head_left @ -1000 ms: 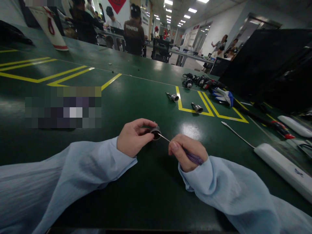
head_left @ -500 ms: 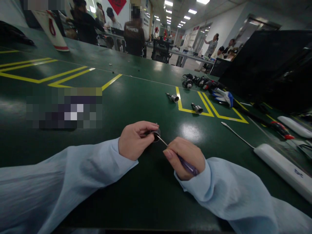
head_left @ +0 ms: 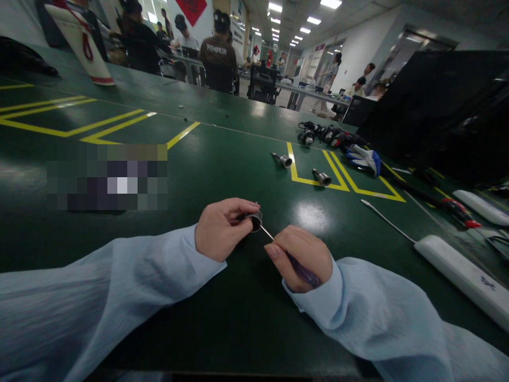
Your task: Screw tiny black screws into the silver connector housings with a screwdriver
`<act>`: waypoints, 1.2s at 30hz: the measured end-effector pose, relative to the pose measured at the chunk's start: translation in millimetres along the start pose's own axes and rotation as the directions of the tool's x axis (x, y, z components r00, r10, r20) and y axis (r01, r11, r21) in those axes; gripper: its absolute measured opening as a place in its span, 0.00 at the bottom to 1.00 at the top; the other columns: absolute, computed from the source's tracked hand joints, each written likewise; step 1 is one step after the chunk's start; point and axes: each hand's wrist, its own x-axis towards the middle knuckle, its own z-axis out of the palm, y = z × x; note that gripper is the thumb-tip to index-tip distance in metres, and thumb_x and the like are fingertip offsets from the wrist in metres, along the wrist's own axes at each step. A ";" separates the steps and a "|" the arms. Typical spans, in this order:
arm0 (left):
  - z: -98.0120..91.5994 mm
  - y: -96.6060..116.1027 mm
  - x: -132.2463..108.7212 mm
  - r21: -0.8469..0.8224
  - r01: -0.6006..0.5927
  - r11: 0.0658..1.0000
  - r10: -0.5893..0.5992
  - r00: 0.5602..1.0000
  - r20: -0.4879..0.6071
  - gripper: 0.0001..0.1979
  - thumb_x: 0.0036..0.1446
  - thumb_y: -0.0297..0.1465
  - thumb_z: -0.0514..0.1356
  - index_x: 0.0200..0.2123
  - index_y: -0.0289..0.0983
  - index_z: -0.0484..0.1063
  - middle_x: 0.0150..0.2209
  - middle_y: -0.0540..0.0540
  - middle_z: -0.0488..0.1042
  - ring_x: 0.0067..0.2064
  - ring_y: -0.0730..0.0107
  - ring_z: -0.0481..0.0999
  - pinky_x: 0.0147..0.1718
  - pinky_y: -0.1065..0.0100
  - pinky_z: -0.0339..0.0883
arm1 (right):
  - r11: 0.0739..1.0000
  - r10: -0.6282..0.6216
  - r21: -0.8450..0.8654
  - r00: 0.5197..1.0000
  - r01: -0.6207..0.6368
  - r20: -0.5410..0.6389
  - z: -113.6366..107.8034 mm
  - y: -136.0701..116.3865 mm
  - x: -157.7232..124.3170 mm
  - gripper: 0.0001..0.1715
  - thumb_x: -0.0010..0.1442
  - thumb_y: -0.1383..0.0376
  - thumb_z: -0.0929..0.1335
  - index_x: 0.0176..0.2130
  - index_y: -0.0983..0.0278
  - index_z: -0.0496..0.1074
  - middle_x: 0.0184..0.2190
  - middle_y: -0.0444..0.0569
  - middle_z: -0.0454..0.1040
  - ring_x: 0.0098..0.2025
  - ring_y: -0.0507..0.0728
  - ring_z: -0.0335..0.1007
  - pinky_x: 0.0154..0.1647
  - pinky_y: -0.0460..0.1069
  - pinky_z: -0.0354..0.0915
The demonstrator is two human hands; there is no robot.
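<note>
Between the fingers and thumb of my left hand (head_left: 218,231) is a small round metal socket (head_left: 257,219), its hollow end turned toward my right hand. My right hand (head_left: 306,249) is wrapped round a screwdriver (head_left: 304,272) with a see-through purple handle. The screwdriver's thin shaft points up and left, its tip at the mouth of the socket. Whether the tip touches the inside wall, I cannot tell. Two metal sockets with shanks, a left one (head_left: 284,161) and a right one (head_left: 322,178), lie beyond my hands.
Yellow tape marks the green table (head_left: 222,159). Dark cylindrical tools (head_left: 308,138) and a blue-white glove (head_left: 365,159) lie at the back right. A white power strip (head_left: 461,276) with a cable and a red-black tool (head_left: 459,212) are on the right. A white cup (head_left: 81,45) stands far left.
The screwdriver has drawn back slightly from the socket, and the socket's opening shows a little more. My left hand keeps its grip almost in place.
</note>
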 end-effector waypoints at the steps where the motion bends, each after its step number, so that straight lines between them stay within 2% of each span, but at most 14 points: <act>1: 0.3 -0.1 -0.2 -0.002 -0.002 1.000 0.002 1.000 -0.003 0.07 0.41 0.22 0.58 0.28 0.32 0.72 0.37 0.42 0.76 0.38 0.65 0.76 0.38 0.66 0.72 | 1.000 -0.008 0.006 1.000 0.008 -0.004 -0.6 -0.1 0.1 0.15 0.58 0.69 0.60 0.22 0.70 0.67 0.18 0.50 0.67 0.22 0.50 0.60 0.25 0.46 0.59; 5: 0.3 -4.2 2.9 -0.005 -0.032 0.999 0.032 0.999 -0.004 0.07 0.41 0.22 0.57 0.27 0.33 0.72 0.36 0.43 0.76 0.37 0.66 0.76 0.37 0.66 0.72 | 0.998 -0.044 0.031 0.999 0.045 -0.023 -2.8 -0.6 -0.8 0.15 0.57 0.70 0.60 0.22 0.70 0.67 0.18 0.51 0.67 0.22 0.51 0.61 0.25 0.46 0.60; 8: -3.1 -12.6 15.9 0.035 -0.091 0.995 0.091 0.996 -0.016 0.08 0.41 0.22 0.57 0.29 0.33 0.71 0.36 0.43 0.76 0.37 0.66 0.76 0.37 0.66 0.72 | 0.997 -0.068 0.036 0.997 0.070 -0.043 -2.6 -0.8 -1.8 0.14 0.57 0.69 0.60 0.23 0.69 0.67 0.18 0.50 0.68 0.22 0.51 0.61 0.24 0.46 0.60; 11: -10.3 -25.7 43.1 0.208 -0.164 0.964 0.177 0.983 -0.044 0.12 0.42 0.22 0.56 0.34 0.32 0.71 0.38 0.42 0.75 0.37 0.66 0.76 0.38 0.65 0.71 | 0.996 -0.078 0.041 0.996 0.079 -0.037 -1.2 -0.5 -2.1 0.13 0.57 0.69 0.61 0.23 0.69 0.67 0.19 0.50 0.68 0.22 0.50 0.61 0.25 0.46 0.61; 14: -19.2 -38.3 80.6 0.440 -0.215 0.872 0.293 0.949 -0.116 0.14 0.44 0.23 0.55 0.37 0.33 0.71 0.39 0.43 0.74 0.38 0.65 0.75 0.40 0.65 0.70 | 0.997 -0.065 0.048 0.998 0.065 -0.020 0.2 0.0 -1.4 0.13 0.57 0.69 0.61 0.23 0.69 0.67 0.19 0.50 0.68 0.22 0.50 0.61 0.25 0.46 0.60; 18: -29.2 -44.9 130.2 0.693 -0.137 0.708 0.337 0.927 -0.162 0.16 0.45 0.23 0.56 0.41 0.34 0.70 0.42 0.42 0.73 0.41 0.63 0.73 0.42 0.65 0.67 | 0.995 -0.073 0.074 0.997 0.072 0.009 0.1 -0.1 -0.3 0.13 0.56 0.68 0.61 0.23 0.70 0.68 0.19 0.50 0.69 0.22 0.50 0.61 0.25 0.45 0.61; 19: -31.1 -44.8 140.6 0.723 -0.125 0.680 0.329 0.933 -0.148 0.17 0.45 0.24 0.56 0.41 0.34 0.70 0.42 0.42 0.73 0.42 0.64 0.73 0.42 0.65 0.67 | 0.994 -0.079 0.077 0.997 0.078 0.012 -0.3 -0.3 -0.2 0.13 0.56 0.68 0.62 0.24 0.70 0.68 0.19 0.50 0.69 0.22 0.50 0.61 0.26 0.45 0.61; 24: -38.0 -44.4 178.4 0.799 0.007 0.601 0.273 0.938 -0.214 0.14 0.49 0.27 0.55 0.42 0.36 0.69 0.41 0.43 0.74 0.42 0.63 0.72 0.43 0.63 0.65 | 0.997 -0.058 0.049 0.998 0.058 -0.008 -1.3 0.5 -0.8 0.14 0.57 0.67 0.62 0.23 0.70 0.68 0.18 0.49 0.68 0.22 0.49 0.60 0.25 0.45 0.60; 28: -42.3 -47.2 191.3 0.813 -0.037 0.580 0.280 0.947 -0.157 0.14 0.50 0.28 0.55 0.41 0.35 0.69 0.41 0.42 0.74 0.43 0.61 0.72 0.45 0.63 0.64 | 0.999 -0.029 0.042 0.999 0.030 -0.024 1.2 3.7 -0.9 0.14 0.57 0.66 0.61 0.22 0.68 0.67 0.17 0.47 0.67 0.21 0.49 0.59 0.25 0.45 0.59; 31: -42.8 -47.0 191.7 0.806 -0.081 0.586 0.305 0.944 -0.126 0.19 0.48 0.28 0.55 0.46 0.32 0.66 0.45 0.38 0.71 0.47 0.60 0.70 0.48 0.62 0.62 | 0.999 -0.006 0.046 0.999 0.008 -0.048 4.8 6.5 -0.5 0.15 0.57 0.66 0.61 0.22 0.67 0.66 0.17 0.46 0.66 0.20 0.49 0.58 0.24 0.45 0.58; 34: -37.9 -42.8 183.5 0.822 -0.121 0.556 0.419 0.896 -0.151 0.26 0.47 0.29 0.56 0.51 0.27 0.60 0.52 0.32 0.63 0.53 0.55 0.63 0.51 0.59 0.59 | 0.998 0.015 0.067 0.996 -0.009 -0.091 5.7 9.5 -0.7 0.14 0.57 0.65 0.62 0.22 0.67 0.66 0.17 0.45 0.66 0.21 0.48 0.59 0.25 0.44 0.58; 36: -31.5 -38.8 169.6 0.851 -0.197 0.487 0.503 0.860 -0.088 0.27 0.46 0.28 0.56 0.51 0.26 0.59 0.54 0.31 0.60 0.57 0.52 0.58 0.53 0.56 0.56 | 0.998 0.008 0.064 0.993 -0.001 -0.121 2.8 12.1 -2.1 0.13 0.57 0.66 0.62 0.22 0.66 0.66 0.17 0.45 0.66 0.21 0.48 0.59 0.25 0.44 0.59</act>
